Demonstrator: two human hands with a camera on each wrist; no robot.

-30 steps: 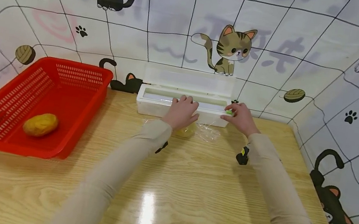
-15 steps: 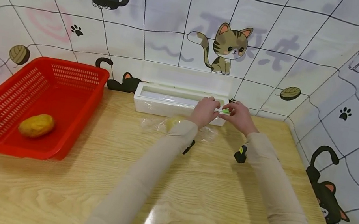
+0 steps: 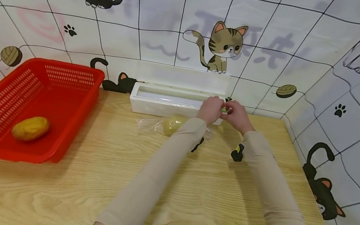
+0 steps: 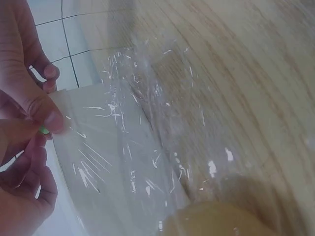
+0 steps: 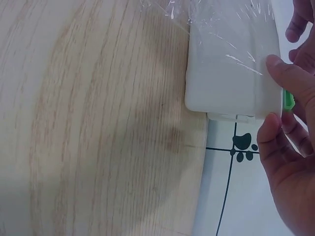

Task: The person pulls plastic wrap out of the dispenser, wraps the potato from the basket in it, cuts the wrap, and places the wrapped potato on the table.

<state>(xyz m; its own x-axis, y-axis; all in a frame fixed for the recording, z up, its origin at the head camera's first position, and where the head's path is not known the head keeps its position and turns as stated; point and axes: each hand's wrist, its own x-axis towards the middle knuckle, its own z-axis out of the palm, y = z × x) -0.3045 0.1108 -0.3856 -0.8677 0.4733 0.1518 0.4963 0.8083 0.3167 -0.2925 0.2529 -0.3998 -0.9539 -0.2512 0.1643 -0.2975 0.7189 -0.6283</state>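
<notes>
A white cling film box (image 3: 166, 110) stands against the wall, its lid raised and the roll showing inside. Clear film (image 4: 147, 132) hangs over its front onto the table. Under that film lies a round yellow potato-like thing (image 3: 173, 124), partly behind my left sleeve. At the box's right end my left hand (image 3: 211, 109) and right hand (image 3: 237, 116) meet. Between them sits a green slide cutter (image 5: 289, 101), pinched by fingers of both hands, with thumbs close on either side of it. The fingers behind the box edge are mostly hidden.
A red plastic basket (image 3: 65, 124) stands at the left with a yellow oval, potato-like thing (image 3: 30, 128) in it. The wooden table (image 3: 207, 205) runs back to a wall sheet (image 3: 165, 13) printed with cats. A small black camera (image 3: 237, 152) is on the right wrist.
My left hand has moved right along the box's front to the slide cutter, uncovering more film and the round yellow thing. The right hand stays at the box's right end; the head view has shifted slightly.
</notes>
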